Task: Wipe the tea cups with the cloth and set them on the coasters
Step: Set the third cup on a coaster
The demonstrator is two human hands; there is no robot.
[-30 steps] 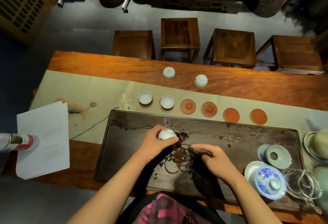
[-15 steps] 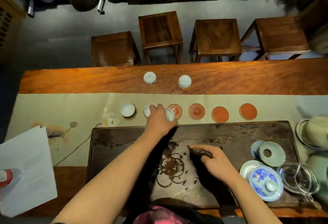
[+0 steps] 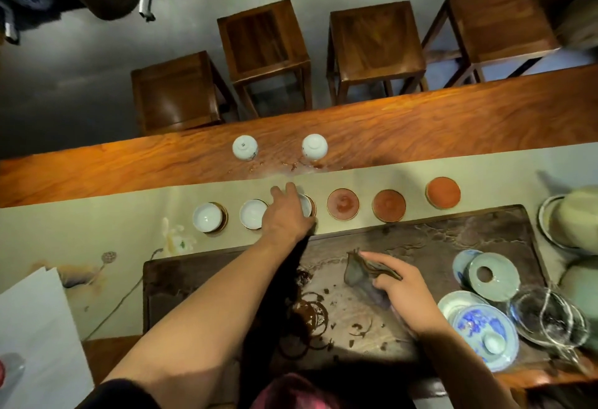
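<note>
Two white tea cups (image 3: 207,217) (image 3: 254,213) stand upright on the two leftmost coasters. A third cup (image 3: 308,204) sits on the third coaster, half hidden by my left hand (image 3: 286,212), whose fingers stretch past it toward the table's far side. Three red coasters (image 3: 343,204) (image 3: 388,205) (image 3: 443,192) lie bare to the right. Two more cups (image 3: 245,148) (image 3: 314,146) stand upside down on the bare wood beyond. My right hand (image 3: 407,295) holds the dark cloth (image 3: 362,274) on the tea tray (image 3: 453,234).
On the tray's right end sit a celadon lid (image 3: 492,276), a blue-and-white lidded bowl (image 3: 482,331) and a glass pitcher (image 3: 550,314). Pale bowls (image 3: 569,221) stand at the far right, white paper (image 3: 35,327) at the left. Several wooden stools (image 3: 265,39) line the far side.
My left hand carried the cup from above the tray forward to the third coaster and set it down. My right hand stayed on the tray with the cloth.
</note>
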